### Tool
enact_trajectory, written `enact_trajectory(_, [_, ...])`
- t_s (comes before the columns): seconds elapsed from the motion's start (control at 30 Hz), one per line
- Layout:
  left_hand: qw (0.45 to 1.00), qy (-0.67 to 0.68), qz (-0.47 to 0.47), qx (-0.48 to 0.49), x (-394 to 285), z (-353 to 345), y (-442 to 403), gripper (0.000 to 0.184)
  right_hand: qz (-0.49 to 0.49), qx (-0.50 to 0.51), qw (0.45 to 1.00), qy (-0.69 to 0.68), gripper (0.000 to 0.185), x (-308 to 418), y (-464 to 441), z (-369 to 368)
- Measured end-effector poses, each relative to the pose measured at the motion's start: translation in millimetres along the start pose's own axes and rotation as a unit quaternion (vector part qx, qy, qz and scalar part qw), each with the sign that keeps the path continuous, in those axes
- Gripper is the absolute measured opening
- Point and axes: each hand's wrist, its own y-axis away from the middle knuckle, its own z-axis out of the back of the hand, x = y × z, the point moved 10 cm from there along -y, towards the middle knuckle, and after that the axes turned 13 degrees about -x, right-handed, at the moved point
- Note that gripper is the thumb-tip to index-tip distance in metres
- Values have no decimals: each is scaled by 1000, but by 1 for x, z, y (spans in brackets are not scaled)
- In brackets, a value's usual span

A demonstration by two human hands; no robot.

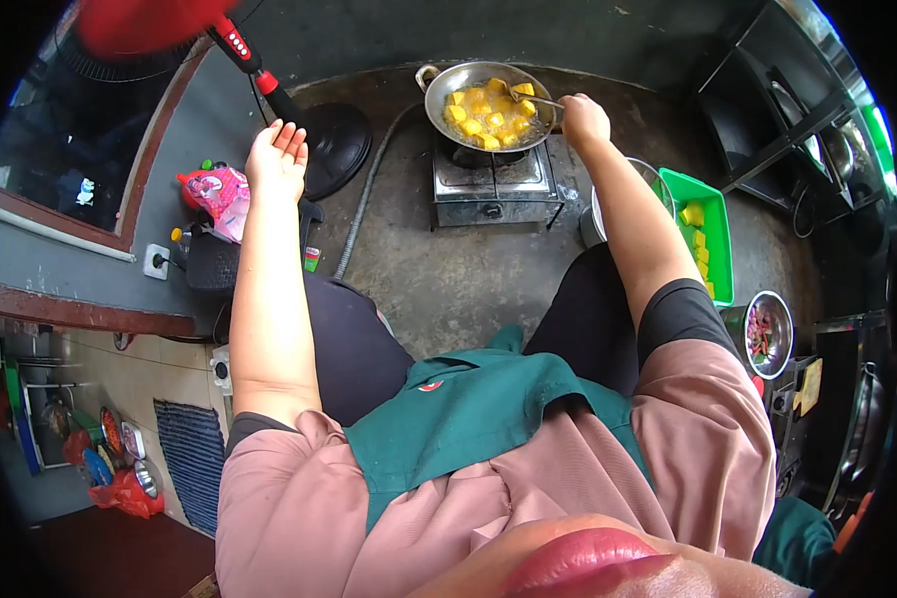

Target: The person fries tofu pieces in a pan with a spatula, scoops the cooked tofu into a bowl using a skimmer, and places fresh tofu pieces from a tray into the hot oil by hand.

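Yellow tofu-like chunks [488,122] sit in bubbling oil inside a metal wok [443,92], which rests on a single-burner gas stove [493,189]. My right hand [585,122] is closed around the handle of a metal spatula [540,99]; its head reaches in among the chunks at the wok's right side, partly hidden by them. Raised to the left, away from the wok, my left hand [277,159] has its palm up and its fingers loosely bent, with nothing in it. A standing fan's pole [269,90] is close beside it.
Right of the stove are a metal pot [593,221] and a green tray [722,239] with more yellow chunks. Closer in stands a steel bowl [767,329] of reddish pieces. A gas hose [365,194] crosses the floor. A dark shelf [767,110] lines the right wall.
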Motion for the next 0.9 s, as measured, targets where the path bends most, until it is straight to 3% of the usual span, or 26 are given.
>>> enact_trajectory(0.1, [1000,0,-1,1,-1,0,-2,18,10,-29,999,-7,17,2,-2,15])
enact_trajectory(0.47, [1000,1,-2,-1,-3,-2,0,16,0,-60,998,-3,25,-12,-7,51])
enact_trajectory(0.9, [1000,1,-5,7,-2,-4,3,19,-22,-70,997,8,20,-34,-4,67])
